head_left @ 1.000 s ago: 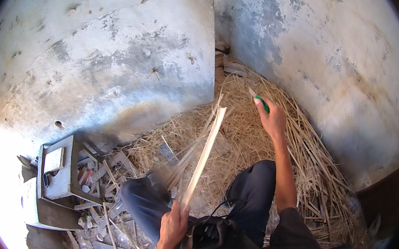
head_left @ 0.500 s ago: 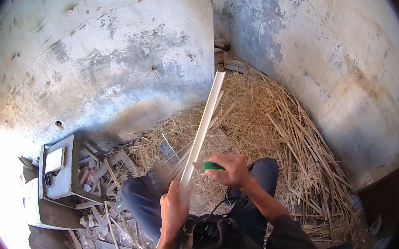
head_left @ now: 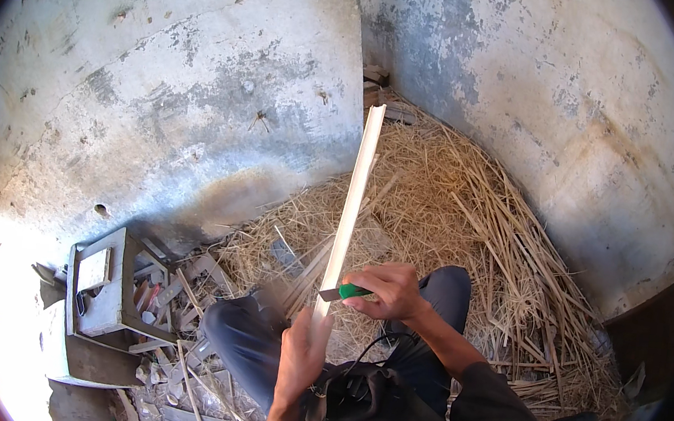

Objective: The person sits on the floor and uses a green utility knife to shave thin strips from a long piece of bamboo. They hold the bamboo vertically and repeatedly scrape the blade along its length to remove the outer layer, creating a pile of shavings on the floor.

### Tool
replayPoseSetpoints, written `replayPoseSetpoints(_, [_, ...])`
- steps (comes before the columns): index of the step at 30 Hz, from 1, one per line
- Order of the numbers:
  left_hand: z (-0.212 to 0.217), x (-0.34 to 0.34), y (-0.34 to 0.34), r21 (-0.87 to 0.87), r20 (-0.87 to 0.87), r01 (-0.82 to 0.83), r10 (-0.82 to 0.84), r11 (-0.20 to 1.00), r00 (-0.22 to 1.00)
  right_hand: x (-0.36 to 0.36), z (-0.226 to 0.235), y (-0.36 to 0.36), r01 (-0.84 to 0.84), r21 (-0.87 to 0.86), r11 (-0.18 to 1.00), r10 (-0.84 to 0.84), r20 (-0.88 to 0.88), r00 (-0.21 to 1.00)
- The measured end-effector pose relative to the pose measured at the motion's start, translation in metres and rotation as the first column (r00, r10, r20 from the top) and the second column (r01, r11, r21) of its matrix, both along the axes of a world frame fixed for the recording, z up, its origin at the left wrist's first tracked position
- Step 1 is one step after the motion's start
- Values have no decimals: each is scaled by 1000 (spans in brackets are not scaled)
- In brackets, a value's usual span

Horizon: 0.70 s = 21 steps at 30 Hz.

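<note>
A long, pale split bamboo strip (head_left: 351, 204) with a channelled face slants up and away from me. My left hand (head_left: 303, 353) is wrapped round its lower end. In my right hand (head_left: 392, 290) is a knife (head_left: 351, 291) with a green handle and a short grey blade. The blade lies against the strip a little above my left fingers. My right fingers cover part of the handle. Both hands are over my lap, between my bent knees.
Straw and shavings (head_left: 428, 195) cover the floor ahead, with long split strips (head_left: 511, 252) heaped along the right wall (head_left: 558, 110). At left stands a worn wooden frame (head_left: 105, 302) beside scraps of wood. A bare wall (head_left: 204, 76) rises ahead on the left.
The strip has tilted more upright, its far end shifting up and slightly right. The knife has come down toward my left hand, its blade now on the strip. My left hand has moved slightly right.
</note>
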<state>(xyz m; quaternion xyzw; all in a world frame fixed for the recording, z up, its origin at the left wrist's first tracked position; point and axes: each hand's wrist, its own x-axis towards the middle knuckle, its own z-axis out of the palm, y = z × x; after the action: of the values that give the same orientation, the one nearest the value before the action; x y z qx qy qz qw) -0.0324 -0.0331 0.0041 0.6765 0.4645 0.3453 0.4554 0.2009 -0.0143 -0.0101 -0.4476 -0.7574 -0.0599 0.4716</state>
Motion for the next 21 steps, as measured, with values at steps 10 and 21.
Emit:
replayPoseSetpoints(10, [-6, -6, -4, -6, 15, 48, -48, 999, 999, 10, 7, 0, 47, 21, 999, -49, 60, 997])
replayPoseSetpoints(21, [-4, -19, -7, -81, -3, 51, -51, 995, 999, 7, 6, 0, 53, 12, 999, -54, 115, 992])
